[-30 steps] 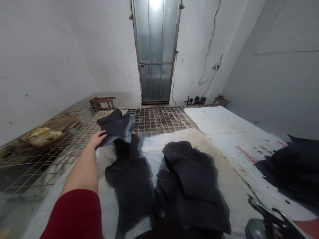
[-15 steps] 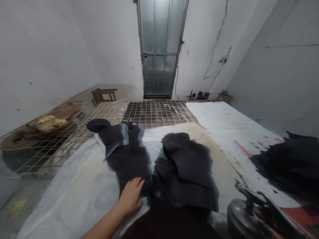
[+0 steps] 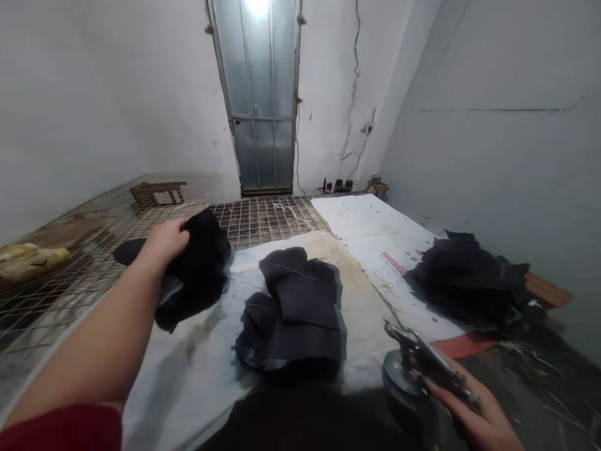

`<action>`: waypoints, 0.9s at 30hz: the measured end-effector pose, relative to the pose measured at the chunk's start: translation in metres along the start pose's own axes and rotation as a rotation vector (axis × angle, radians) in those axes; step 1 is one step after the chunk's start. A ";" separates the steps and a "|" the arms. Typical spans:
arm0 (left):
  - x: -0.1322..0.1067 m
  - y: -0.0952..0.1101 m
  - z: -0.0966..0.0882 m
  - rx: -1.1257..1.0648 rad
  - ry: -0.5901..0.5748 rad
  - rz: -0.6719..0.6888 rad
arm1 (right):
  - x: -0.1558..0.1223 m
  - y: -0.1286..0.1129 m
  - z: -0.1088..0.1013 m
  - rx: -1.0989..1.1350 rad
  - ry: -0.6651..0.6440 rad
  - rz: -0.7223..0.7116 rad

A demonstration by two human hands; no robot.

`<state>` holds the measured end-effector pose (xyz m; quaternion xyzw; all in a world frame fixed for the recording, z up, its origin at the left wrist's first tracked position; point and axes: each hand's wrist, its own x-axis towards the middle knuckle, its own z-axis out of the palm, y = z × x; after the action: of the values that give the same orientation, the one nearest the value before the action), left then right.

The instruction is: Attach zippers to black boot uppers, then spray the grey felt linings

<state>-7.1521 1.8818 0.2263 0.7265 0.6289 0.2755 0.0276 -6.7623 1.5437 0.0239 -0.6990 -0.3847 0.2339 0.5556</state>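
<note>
At the left, my left hand (image 3: pixel 166 241) is closed on the top of a black fabric piece (image 3: pixel 201 266), which it holds bunched above the pale cloth (image 3: pixel 197 357). Another dark rounded piece (image 3: pixel 128 252) lies just beyond my forearm. In the middle, overlapping black fabric pieces (image 3: pixel 305 288) with light seam lines lie flat. My right hand (image 3: pixel 474 401) grips the handle of a metal spray gun (image 3: pixel 429 360) with a round cup under it, low on the right. Some of its fingers are hidden behind the handle.
A heap of black fabric (image 3: pixel 469 275) lies on the white printed sheet (image 3: pixel 347 219) at the right, near a red patch (image 3: pixel 464 344). Wire mesh (image 3: pixel 256 219) spans the back and left. A small wooden stool (image 3: pixel 157 193) and a metal door (image 3: pixel 263 150) are behind.
My left hand has gone from resting on the left black pieces to holding one up, farther forward and left. The view has turned right, and my right hand shows more on the spray gun.
</note>
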 end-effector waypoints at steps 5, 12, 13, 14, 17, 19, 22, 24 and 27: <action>-0.025 0.111 0.003 0.258 0.116 0.311 | 0.001 0.010 -0.012 0.051 -0.034 0.017; -0.128 0.153 0.135 0.299 -0.271 0.769 | 0.011 -0.005 -0.015 0.027 -0.182 -0.038; -0.142 0.148 0.152 0.298 -0.327 0.819 | 0.012 -0.008 -0.015 0.026 -0.204 -0.042; -0.154 0.143 0.167 0.293 -0.375 0.855 | 0.013 -0.011 -0.015 0.028 -0.221 -0.047; -0.181 0.125 0.190 0.254 -0.452 0.913 | 0.017 -0.014 -0.013 0.036 -0.273 -0.073; -0.187 0.111 0.187 0.196 -0.460 0.921 | 0.020 -0.014 -0.012 0.017 -0.329 -0.098; -0.182 0.080 0.158 0.049 -0.343 0.804 | 0.023 -0.017 -0.010 -0.065 -0.424 -0.127; -0.177 0.052 0.130 -0.030 -0.177 0.608 | 0.026 -0.024 -0.009 -0.113 -0.494 -0.150; -0.181 0.006 0.091 -0.069 0.063 0.288 | 0.032 -0.042 -0.003 -0.152 -0.635 -0.231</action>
<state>-7.1169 1.7408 0.0853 0.7988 0.5090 0.3206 -0.0071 -6.7529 1.5708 0.0683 -0.5826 -0.6313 0.3460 0.3772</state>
